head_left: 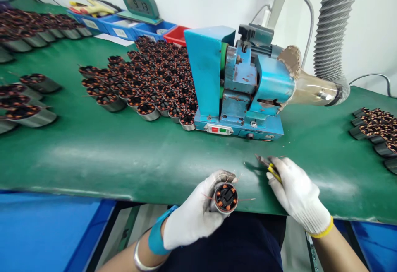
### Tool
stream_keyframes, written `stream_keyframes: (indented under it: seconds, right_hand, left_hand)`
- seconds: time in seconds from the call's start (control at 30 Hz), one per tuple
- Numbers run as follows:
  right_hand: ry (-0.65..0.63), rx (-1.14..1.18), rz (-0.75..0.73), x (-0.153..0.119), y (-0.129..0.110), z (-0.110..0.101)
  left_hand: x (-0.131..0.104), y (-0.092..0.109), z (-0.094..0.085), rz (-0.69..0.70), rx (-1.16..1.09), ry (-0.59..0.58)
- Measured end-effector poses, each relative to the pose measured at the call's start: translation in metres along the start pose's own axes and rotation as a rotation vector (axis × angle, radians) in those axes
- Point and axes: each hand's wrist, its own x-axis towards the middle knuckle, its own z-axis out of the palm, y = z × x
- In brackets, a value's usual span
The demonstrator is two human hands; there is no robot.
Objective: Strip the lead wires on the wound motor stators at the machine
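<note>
My left hand [198, 212], in a white glove, is wrapped round a metal stator [225, 198] with black plastic and copper windings, its open end facing up. Thin copper wire ends stick out from its rim. My right hand [296, 193], gloved in white with a yellow cuff, grips pliers [274, 172] by their yellow handles. The plier jaws point up and left, above the green mat [130, 160], apart from the stator.
A blue machine [242, 85] with red and green buttons stands ahead, its hose [335, 27] at the right. Stators crowd the mat left of it [149, 111], at the far left [34, 115] and far right [386, 148]. Blue bins [119, 30] and a clock [140, 5] sit behind.
</note>
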Motion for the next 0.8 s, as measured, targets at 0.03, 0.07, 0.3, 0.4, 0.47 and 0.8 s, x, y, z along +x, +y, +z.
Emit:
stream_keyframes:
  seconds: [0.03,0.07,0.3,0.4,0.47,0.8]
  right_hand:
    - [0.039,-0.086,0.043,-0.001,0.009,0.003]
    - [0.070,-0.156,0.074,-0.001,0.017,0.006]
    - [0.261,-0.224,0.086,-0.008,0.044,0.022]
    - [0.299,-0.184,0.093,-0.009,0.041,0.025]
    - [0.298,-0.160,0.117,-0.010,0.040,0.025]
    - [0.293,-0.138,0.110,-0.011,0.044,0.028]
  left_hand:
    - [0.001,0.001,0.002,0.028,0.125,0.053]
    - [0.003,0.003,0.005,0.047,0.229,0.096]
    - [0.020,0.030,0.008,0.396,1.045,0.234]
    - [0.024,0.038,0.004,0.556,1.402,0.223]
    - [0.025,0.040,0.002,0.593,1.520,0.212]
    - [0.024,0.040,0.003,0.536,1.646,0.203]
